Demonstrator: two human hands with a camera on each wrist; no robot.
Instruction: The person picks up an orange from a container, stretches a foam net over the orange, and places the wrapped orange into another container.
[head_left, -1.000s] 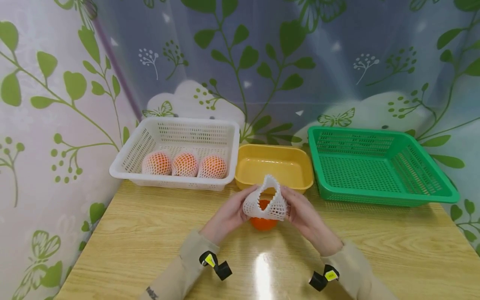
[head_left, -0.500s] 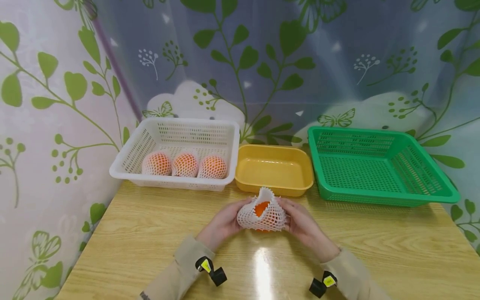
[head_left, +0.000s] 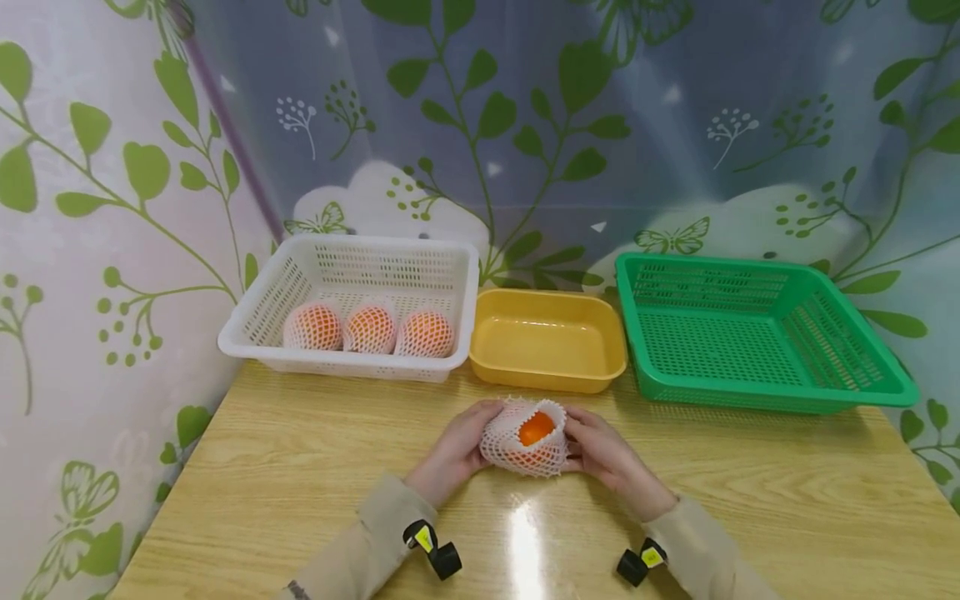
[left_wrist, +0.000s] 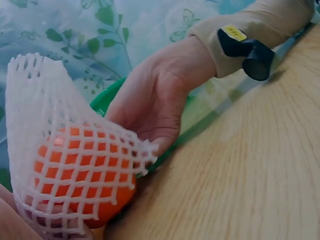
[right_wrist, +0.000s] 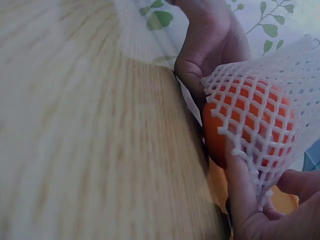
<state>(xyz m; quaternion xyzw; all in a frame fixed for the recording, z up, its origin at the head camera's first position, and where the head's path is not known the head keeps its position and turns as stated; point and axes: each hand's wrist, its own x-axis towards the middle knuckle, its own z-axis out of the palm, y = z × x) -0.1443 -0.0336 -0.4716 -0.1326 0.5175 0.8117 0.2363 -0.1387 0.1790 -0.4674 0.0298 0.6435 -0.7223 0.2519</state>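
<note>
An orange (head_left: 536,429) sits on the table, wrapped in a white foam net sleeve (head_left: 502,450) that gapes at the top. My left hand (head_left: 453,446) grips the net's left side. On the opposite side, my right hand (head_left: 611,454) pinches the net's edge between thumb and fingers. In the left wrist view the net (left_wrist: 32,110) stands up loosely beyond the fruit, and the bare lower part of the orange (left_wrist: 107,210) shows. The right wrist view has the right-hand fingers (right_wrist: 242,195) at the net's toothed rim, against the orange (right_wrist: 215,137).
A white basket (head_left: 348,360) at back left holds three netted oranges (head_left: 371,329). Beside it stand a yellow basin (head_left: 543,375) and, to the right, a green basket (head_left: 772,396). A patterned curtain (head_left: 525,192) hangs behind the wooden table (head_left: 300,442).
Both hands have drawn the foam net down over the orange and towards me. The fruit was mostly bare below the net before; now the mesh surrounds it.
</note>
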